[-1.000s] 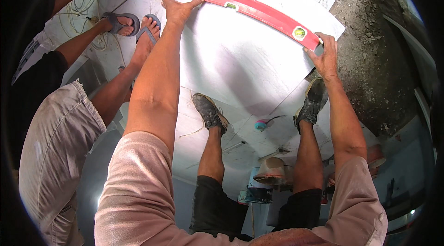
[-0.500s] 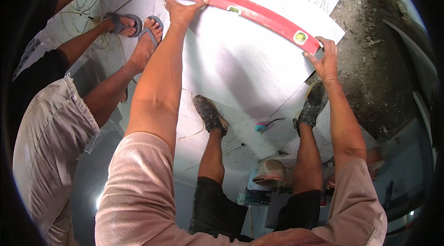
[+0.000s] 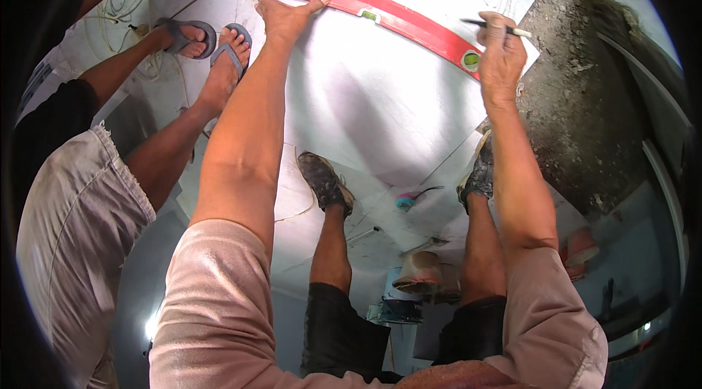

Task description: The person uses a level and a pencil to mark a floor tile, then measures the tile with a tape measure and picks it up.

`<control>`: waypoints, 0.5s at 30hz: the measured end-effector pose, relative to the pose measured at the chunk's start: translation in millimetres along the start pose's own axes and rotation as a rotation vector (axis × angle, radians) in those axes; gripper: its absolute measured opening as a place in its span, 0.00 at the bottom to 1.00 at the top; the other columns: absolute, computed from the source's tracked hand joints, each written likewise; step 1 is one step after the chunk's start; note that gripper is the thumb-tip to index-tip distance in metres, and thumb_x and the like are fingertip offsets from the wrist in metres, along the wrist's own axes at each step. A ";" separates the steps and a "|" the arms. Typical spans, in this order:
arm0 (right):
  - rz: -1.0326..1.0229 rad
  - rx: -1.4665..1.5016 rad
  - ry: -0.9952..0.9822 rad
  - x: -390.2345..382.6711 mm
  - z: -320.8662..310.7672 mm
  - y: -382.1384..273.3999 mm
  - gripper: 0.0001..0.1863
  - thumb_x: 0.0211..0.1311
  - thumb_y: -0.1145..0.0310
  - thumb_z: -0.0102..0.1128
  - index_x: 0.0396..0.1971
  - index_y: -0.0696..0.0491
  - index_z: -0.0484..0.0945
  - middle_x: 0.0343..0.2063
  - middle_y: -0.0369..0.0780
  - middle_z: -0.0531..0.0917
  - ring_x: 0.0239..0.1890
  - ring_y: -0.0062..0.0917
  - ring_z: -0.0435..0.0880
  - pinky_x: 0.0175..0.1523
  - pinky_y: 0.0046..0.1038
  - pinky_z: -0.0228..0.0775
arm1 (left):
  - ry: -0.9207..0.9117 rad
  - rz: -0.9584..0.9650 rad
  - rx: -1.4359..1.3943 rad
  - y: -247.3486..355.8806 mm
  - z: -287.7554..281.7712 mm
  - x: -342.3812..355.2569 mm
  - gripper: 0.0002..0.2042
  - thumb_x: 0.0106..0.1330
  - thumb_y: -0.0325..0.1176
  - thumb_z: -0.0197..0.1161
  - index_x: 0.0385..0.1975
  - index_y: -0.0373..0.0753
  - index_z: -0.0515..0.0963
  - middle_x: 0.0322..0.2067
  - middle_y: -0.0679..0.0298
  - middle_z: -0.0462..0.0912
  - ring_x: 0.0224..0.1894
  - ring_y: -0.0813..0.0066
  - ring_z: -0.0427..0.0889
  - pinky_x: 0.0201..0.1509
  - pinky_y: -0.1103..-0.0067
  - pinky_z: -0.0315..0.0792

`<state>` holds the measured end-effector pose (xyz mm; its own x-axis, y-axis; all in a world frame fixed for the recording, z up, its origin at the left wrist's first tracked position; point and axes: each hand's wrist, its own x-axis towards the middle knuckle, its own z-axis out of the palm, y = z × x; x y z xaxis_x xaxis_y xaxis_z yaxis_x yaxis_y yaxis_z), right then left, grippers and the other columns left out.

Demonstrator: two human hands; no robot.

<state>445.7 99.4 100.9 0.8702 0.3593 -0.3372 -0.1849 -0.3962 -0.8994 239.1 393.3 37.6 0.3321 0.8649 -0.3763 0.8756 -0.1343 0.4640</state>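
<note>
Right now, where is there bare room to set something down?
The broad white slab between the long red spirit level and the dusty dark left shoe is bare. It's crowded around the left hand and near grey flip-flops.

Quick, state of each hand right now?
Left hand: spread open, thumb against the near edge of the red level.
Right hand: closed, holding a slim pen-like tool.

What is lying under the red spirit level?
A white slab shows along both sides of the red spirit level. The strip directly beneath it is covered and cannot be seen.
</note>
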 end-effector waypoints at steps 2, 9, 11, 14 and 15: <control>-0.050 0.116 -0.006 1.3 15.8 3.5 0.11 0.73 0.63 0.63 0.41 0.56 0.84 0.30 0.34 0.84 0.34 0.17 0.80 0.42 0.22 0.74 | -0.002 0.011 -0.013 3.8 2.5 -0.6 0.75 0.35 0.55 0.88 0.75 0.28 0.37 0.73 0.32 0.49 0.78 0.38 0.42 0.81 0.58 0.46; 0.109 0.106 -0.033 -51.5 27.6 -6.2 0.09 0.73 0.68 0.60 0.40 0.58 0.82 0.30 0.33 0.81 0.34 0.15 0.77 0.42 0.21 0.71 | -0.003 0.023 -0.038 3.6 1.5 0.6 0.74 0.36 0.55 0.88 0.75 0.28 0.38 0.73 0.32 0.48 0.78 0.38 0.42 0.82 0.58 0.45; 0.194 0.216 -0.029 -81.7 21.7 -12.0 0.09 0.74 0.68 0.58 0.42 0.59 0.82 0.31 0.34 0.81 0.36 0.16 0.77 0.45 0.21 0.71 | 0.000 0.042 -0.066 6.6 3.9 5.0 0.74 0.36 0.55 0.88 0.75 0.28 0.38 0.73 0.32 0.47 0.78 0.37 0.42 0.82 0.58 0.44; 0.247 0.051 -0.149 -153.7 6.0 -15.7 0.11 0.75 0.68 0.57 0.45 0.60 0.82 0.32 0.34 0.81 0.38 0.16 0.77 0.47 0.22 0.72 | -0.001 0.026 -0.053 1.2 0.7 4.3 0.74 0.36 0.55 0.88 0.76 0.28 0.38 0.73 0.32 0.47 0.78 0.38 0.42 0.82 0.57 0.45; 0.309 -0.016 -0.207 -180.4 -2.2 -28.8 0.11 0.76 0.68 0.57 0.46 0.60 0.81 0.33 0.34 0.82 0.38 0.16 0.77 0.46 0.23 0.72 | -0.002 0.021 -0.047 -0.2 -0.1 3.9 0.74 0.36 0.55 0.88 0.75 0.28 0.38 0.73 0.32 0.47 0.78 0.38 0.42 0.82 0.57 0.45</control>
<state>295.0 44.2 188.3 0.6635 0.3831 -0.6426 -0.4159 -0.5251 -0.7425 240.1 396.7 36.1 0.3508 0.8613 -0.3676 0.8512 -0.1297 0.5085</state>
